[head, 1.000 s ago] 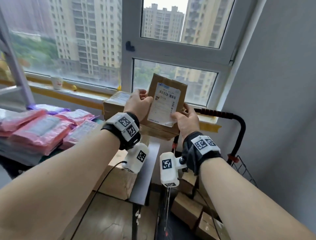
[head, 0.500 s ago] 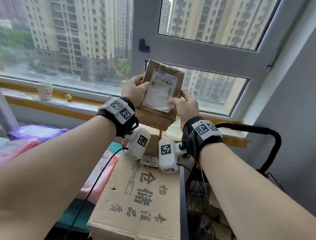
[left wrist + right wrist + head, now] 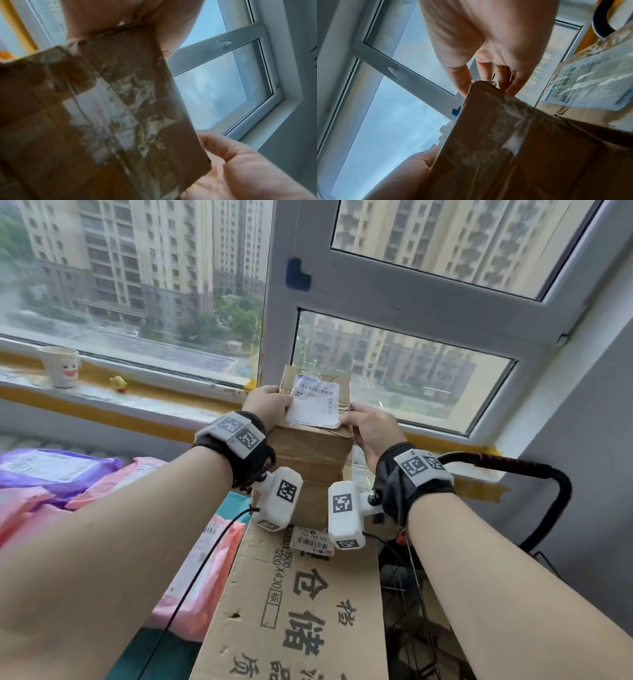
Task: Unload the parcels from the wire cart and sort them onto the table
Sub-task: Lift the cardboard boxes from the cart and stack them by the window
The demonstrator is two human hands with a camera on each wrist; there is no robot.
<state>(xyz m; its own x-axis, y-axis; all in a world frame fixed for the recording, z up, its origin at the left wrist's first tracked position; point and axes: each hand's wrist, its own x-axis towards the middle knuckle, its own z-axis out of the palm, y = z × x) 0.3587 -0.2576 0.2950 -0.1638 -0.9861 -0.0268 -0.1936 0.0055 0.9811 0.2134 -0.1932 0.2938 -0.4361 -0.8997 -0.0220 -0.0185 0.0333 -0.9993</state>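
Pink mailers (image 3: 202,570) & big carton (image 3: 301,611) on table (image 3: 164,655)

Parcel (image 3: 310,446) atop big box (image 3: 301,611); mailers (image 3: 202,573) left.

The small parcel (image 3: 313,436) is matt brown cardboard under glossy clear tape, with a smooth white paper label (image 3: 313,404). Beside it, pink mailers (image 3: 205,570) look like shiny, crinkled plastic.

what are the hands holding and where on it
A small cardboard parcel, held between both hands: left hand on its left side, right hand on its right side.
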